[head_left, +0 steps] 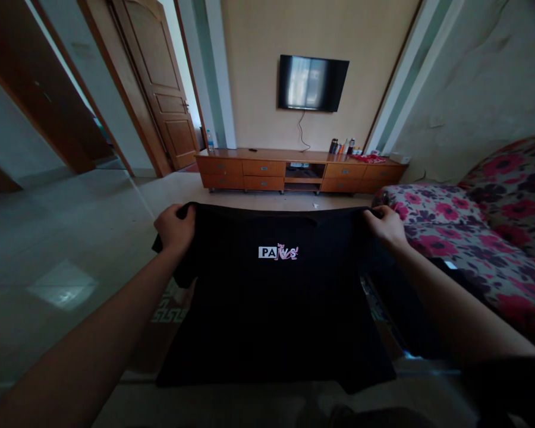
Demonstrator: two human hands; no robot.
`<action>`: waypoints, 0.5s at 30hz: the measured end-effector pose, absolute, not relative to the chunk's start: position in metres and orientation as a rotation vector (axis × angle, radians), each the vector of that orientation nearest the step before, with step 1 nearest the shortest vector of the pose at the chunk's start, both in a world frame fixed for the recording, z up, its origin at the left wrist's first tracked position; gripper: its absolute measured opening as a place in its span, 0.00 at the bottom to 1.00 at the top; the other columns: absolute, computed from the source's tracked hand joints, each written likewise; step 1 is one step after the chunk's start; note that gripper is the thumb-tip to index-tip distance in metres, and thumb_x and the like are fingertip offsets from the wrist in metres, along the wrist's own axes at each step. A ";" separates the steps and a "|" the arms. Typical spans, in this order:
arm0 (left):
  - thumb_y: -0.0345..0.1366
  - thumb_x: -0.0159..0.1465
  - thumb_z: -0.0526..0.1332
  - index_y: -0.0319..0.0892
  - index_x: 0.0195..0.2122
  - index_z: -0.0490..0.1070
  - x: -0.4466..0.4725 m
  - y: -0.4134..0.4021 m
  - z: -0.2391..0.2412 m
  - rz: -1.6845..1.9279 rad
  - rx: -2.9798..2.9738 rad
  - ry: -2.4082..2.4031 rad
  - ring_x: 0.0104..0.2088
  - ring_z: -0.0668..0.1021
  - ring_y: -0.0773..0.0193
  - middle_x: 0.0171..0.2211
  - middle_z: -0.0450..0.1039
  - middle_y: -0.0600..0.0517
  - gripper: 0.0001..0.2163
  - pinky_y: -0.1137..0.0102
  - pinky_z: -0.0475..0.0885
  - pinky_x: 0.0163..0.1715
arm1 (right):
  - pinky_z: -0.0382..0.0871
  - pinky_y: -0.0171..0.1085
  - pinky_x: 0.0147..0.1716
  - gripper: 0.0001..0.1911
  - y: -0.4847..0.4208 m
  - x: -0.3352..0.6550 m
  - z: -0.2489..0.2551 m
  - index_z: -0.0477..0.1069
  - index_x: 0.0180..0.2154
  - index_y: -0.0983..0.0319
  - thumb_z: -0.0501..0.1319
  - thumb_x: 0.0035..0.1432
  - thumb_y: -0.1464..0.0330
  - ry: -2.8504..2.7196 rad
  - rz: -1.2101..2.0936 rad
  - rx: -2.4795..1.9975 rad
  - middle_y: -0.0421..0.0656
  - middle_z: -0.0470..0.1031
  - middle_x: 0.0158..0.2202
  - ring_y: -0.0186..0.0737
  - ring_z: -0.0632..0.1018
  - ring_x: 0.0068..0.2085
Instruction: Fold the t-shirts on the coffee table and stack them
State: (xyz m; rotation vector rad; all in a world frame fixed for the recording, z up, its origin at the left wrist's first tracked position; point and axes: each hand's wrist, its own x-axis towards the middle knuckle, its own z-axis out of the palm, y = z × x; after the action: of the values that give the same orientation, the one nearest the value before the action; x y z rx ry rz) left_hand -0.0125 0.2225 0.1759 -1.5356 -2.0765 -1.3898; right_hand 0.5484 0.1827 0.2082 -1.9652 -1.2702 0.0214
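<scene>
A black T-shirt (pixel 271 309) hangs spread out in front of me, its printed side showing. On its chest is a small print with the letters "PA", a pink cartoon figure and more letters. My left hand (pixel 176 227) is closed on the shirt's upper left corner, at the shoulder. At the opposite shoulder, my right hand (pixel 386 226) grips the cloth the same way. The top edge is pulled nearly straight between both hands, and the lower part falls over a patterned glass table.
Beneath the shirt, the glass table (pixel 169 309) shows a patterned border. Dark cloth (pixel 410 303) lies on its right side. A floral sofa (pixel 446 220) stands at right. Ahead are a wooden TV cabinet (pixel 223 166) with bottles on it and a wall-mounted television (pixel 312 83).
</scene>
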 end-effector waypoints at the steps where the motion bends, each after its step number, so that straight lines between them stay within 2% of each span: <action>1: 0.49 0.67 0.59 0.41 0.44 0.79 -0.013 0.235 0.164 -1.360 -1.539 -2.117 0.41 0.80 0.53 0.40 0.81 0.46 0.18 0.61 0.72 0.47 | 0.71 0.40 0.46 0.25 0.197 0.546 0.196 0.79 0.47 0.63 0.62 0.58 0.52 -1.273 0.027 -1.994 0.51 0.81 0.45 0.47 0.80 0.44; 8: 0.46 0.67 0.56 0.39 0.44 0.79 -0.017 0.300 0.074 -1.106 -1.642 -2.256 0.45 0.80 0.46 0.42 0.80 0.40 0.18 0.56 0.72 0.52 | 0.72 0.45 0.51 0.27 0.270 0.529 0.120 0.79 0.48 0.66 0.63 0.57 0.52 -1.271 0.144 -2.170 0.56 0.81 0.45 0.55 0.80 0.49; 15: 0.46 0.68 0.53 0.37 0.49 0.76 -0.015 0.320 0.006 -0.811 -1.801 -2.264 0.55 0.73 0.42 0.50 0.73 0.34 0.20 0.52 0.65 0.58 | 0.69 0.47 0.55 0.27 0.302 0.527 0.035 0.75 0.51 0.71 0.62 0.58 0.57 -1.334 0.140 -2.256 0.60 0.76 0.48 0.57 0.77 0.53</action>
State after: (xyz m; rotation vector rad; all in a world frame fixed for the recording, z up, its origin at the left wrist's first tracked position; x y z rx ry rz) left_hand -0.0152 0.3201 0.0061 -1.8009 -2.2642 -0.8110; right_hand 0.5271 0.3015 0.0350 -2.2558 -1.3336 0.1396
